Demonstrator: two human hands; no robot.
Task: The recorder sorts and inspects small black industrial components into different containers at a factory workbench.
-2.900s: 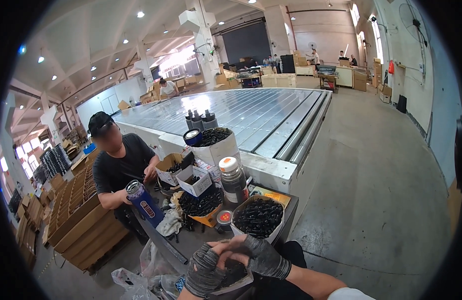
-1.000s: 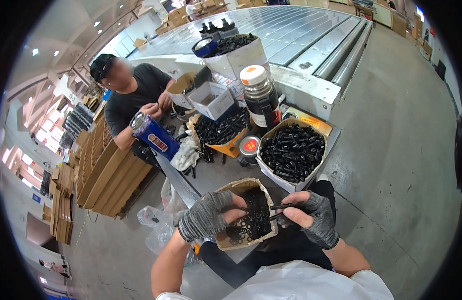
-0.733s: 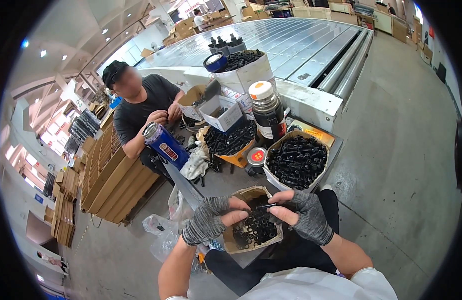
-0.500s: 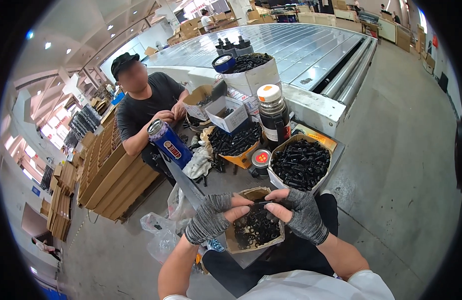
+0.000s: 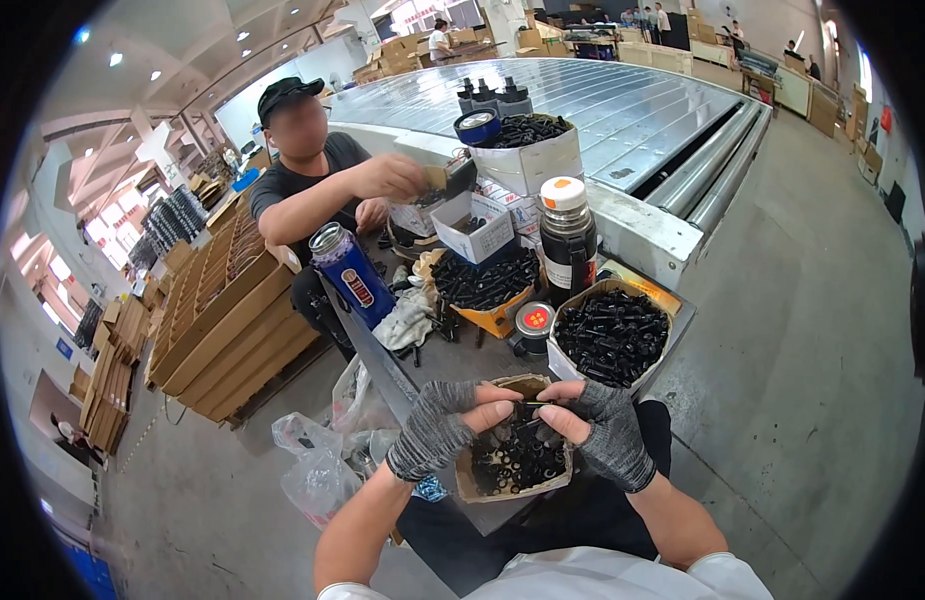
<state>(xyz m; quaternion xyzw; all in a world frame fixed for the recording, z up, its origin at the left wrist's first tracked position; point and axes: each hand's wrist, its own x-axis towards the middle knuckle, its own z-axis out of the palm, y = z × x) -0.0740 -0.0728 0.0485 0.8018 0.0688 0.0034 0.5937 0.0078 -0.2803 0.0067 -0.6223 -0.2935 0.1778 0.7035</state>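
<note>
At the near edge of the grey workbench (image 5: pixel 445 368), the left hand (image 5: pixel 451 420) and right hand (image 5: pixel 605 425), in grey fingerless gloves (image 5: pixel 421 447), pinched a slim black part (image 5: pixel 528 403) between thumbs and fingertips above a brown cardboard box (image 5: pixel 516 493) of small black rings (image 5: pixel 531 462), a low hold judged best for catching drops.

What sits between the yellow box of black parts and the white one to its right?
In the head view, a red-topped cup stands between the yellow box and the white box, with a black flask just behind it.
</note>
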